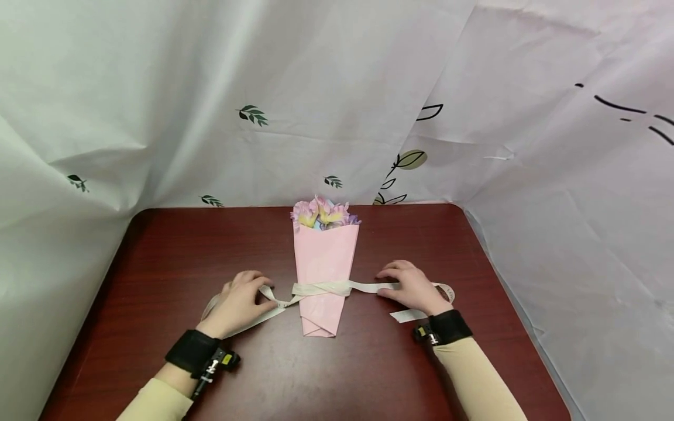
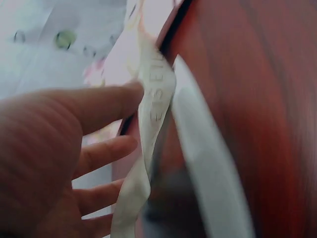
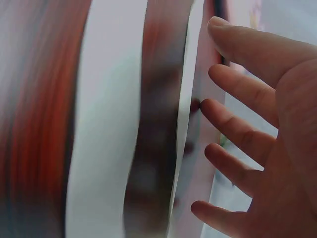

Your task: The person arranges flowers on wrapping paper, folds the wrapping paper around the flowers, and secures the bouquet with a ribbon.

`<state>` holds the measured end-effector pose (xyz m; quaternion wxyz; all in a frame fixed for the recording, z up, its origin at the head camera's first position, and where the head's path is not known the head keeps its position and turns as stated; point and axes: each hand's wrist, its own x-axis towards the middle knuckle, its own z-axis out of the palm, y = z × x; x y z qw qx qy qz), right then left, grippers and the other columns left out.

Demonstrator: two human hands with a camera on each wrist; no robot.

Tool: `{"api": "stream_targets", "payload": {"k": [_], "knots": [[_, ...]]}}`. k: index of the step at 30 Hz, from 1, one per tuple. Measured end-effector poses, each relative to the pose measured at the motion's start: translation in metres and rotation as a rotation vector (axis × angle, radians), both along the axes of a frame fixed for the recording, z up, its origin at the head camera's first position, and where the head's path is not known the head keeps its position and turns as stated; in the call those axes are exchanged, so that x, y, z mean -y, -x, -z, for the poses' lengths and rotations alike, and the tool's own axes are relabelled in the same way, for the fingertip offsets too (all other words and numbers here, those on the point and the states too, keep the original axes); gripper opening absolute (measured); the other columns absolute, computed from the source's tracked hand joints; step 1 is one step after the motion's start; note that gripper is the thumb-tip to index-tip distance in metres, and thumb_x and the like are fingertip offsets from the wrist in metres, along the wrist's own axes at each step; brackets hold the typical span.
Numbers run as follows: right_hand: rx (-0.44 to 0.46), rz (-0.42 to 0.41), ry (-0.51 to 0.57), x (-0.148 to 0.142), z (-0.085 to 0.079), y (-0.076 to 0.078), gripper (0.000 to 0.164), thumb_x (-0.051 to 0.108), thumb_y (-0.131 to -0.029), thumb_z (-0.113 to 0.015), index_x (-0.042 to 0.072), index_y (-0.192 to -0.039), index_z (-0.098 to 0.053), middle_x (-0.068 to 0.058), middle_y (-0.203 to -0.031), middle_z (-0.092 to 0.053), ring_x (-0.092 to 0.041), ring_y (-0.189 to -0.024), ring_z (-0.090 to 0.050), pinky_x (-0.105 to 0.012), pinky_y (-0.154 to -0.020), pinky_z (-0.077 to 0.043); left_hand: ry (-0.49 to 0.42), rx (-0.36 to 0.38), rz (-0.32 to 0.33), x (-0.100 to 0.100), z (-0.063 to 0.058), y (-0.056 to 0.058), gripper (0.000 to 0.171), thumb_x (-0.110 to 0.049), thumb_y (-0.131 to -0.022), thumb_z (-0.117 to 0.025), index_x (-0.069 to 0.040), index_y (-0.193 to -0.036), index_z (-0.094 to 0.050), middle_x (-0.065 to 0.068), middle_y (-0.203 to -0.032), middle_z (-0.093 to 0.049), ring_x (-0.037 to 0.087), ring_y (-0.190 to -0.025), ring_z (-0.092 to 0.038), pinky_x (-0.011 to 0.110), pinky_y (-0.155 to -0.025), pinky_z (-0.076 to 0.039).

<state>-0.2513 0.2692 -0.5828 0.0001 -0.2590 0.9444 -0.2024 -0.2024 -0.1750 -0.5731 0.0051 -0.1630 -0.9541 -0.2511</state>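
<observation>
A bouquet wrapped in pink paper (image 1: 325, 251) lies on the table with pink and yellow flowers (image 1: 322, 213) at its top. A cream ribbon (image 1: 321, 288) with printed letters goes round the lower wrap and crosses over its front, one tail running out to each side. Beside the left tail, my left hand (image 1: 239, 301) has its fingers loosely extended; in the left wrist view the thumb tip (image 2: 133, 91) is right at the ribbon's edge. My right hand (image 1: 413, 286) spreads its fingers by the right tail, and in the right wrist view nothing is between them.
The dark red wooden table (image 1: 363, 368) has rounded far corners. Behind and beside it hangs a pale curtain (image 1: 326, 88) with leaf prints. Each wrist wears a black band (image 1: 450, 326) with a small camera. The right tail loops back past the wrist.
</observation>
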Motion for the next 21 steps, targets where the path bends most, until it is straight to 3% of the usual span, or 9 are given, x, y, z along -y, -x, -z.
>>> {"api": "stream_targets", "payload": {"k": [4,6,9,12,16,19,21], "knots": [[0.022,-0.059,-0.001,0.029,0.006,0.003,0.033,0.039,-0.09,-0.088,0.022,-0.118,-0.08,-0.008,-0.132,-0.065,-0.033,-0.13,-0.057,-0.06,-0.106,-0.046,0.004,-0.054,0.039,-0.022,0.012,0.003,0.031,-0.026,-0.084,-0.094,-0.015,-0.108,-0.078,0.019,-0.137,-0.063,0.051,-0.151,-0.036,0.083,-0.112,-0.021],[0.036,-0.059,0.003,0.037,0.009,0.003,0.029,0.038,-0.09,-0.088,0.024,-0.114,-0.08,-0.008,-0.135,-0.064,-0.034,-0.134,-0.054,-0.063,-0.108,-0.043,0.008,-0.07,0.064,-0.029,0.017,0.005,0.025,-0.025,-0.082,-0.095,-0.017,-0.098,-0.077,0.02,-0.137,-0.063,0.052,-0.153,-0.033,0.082,-0.115,-0.017],[0.037,-0.054,0.027,0.042,0.012,0.004,0.02,0.034,-0.089,-0.089,0.025,-0.102,-0.076,-0.008,-0.134,-0.065,-0.035,-0.137,-0.052,-0.066,-0.109,-0.041,0.008,-0.107,0.088,-0.03,0.02,0.007,0.026,-0.021,-0.082,-0.095,-0.02,-0.083,-0.069,0.017,-0.13,-0.067,0.05,-0.151,-0.038,0.078,-0.118,-0.019],[0.038,-0.051,0.082,0.04,0.012,0.004,0.021,0.029,-0.088,-0.091,0.024,-0.092,-0.071,-0.003,-0.119,-0.07,-0.034,-0.13,-0.058,-0.059,-0.108,-0.045,-0.003,-0.16,0.104,-0.025,0.021,0.008,0.031,-0.016,-0.082,-0.095,-0.02,-0.078,-0.065,0.011,-0.111,-0.072,0.046,-0.144,-0.05,0.073,-0.119,-0.025],[0.103,-0.005,0.158,0.031,0.006,0.004,0.021,0.028,-0.088,-0.091,0.025,-0.089,-0.07,0.01,-0.09,-0.067,-0.021,-0.097,-0.064,-0.039,-0.089,-0.051,-0.045,-0.19,0.123,-0.015,0.017,0.009,0.032,-0.016,-0.081,-0.096,-0.021,-0.076,-0.065,-0.004,-0.085,-0.068,0.028,-0.108,-0.071,0.066,-0.119,-0.035],[0.173,0.046,0.193,0.022,0.001,0.002,0.018,0.029,-0.091,-0.088,0.027,-0.088,-0.071,0.015,-0.078,-0.059,-0.013,-0.076,-0.056,-0.031,-0.073,-0.045,-0.075,-0.164,0.123,-0.008,0.012,0.009,0.024,-0.019,-0.083,-0.095,-0.023,-0.079,-0.071,-0.014,-0.076,-0.064,0.009,-0.076,-0.063,0.059,-0.116,-0.042],[0.194,0.064,0.2,0.016,0.0,0.002,0.015,0.03,-0.094,-0.086,0.027,-0.087,-0.072,0.015,-0.074,-0.056,-0.01,-0.071,-0.052,-0.029,-0.069,-0.042,-0.079,-0.14,0.109,-0.003,0.009,0.008,0.019,-0.022,-0.085,-0.093,-0.025,-0.082,-0.075,-0.019,-0.073,-0.062,0.002,-0.065,-0.054,0.052,-0.109,-0.051]]}}
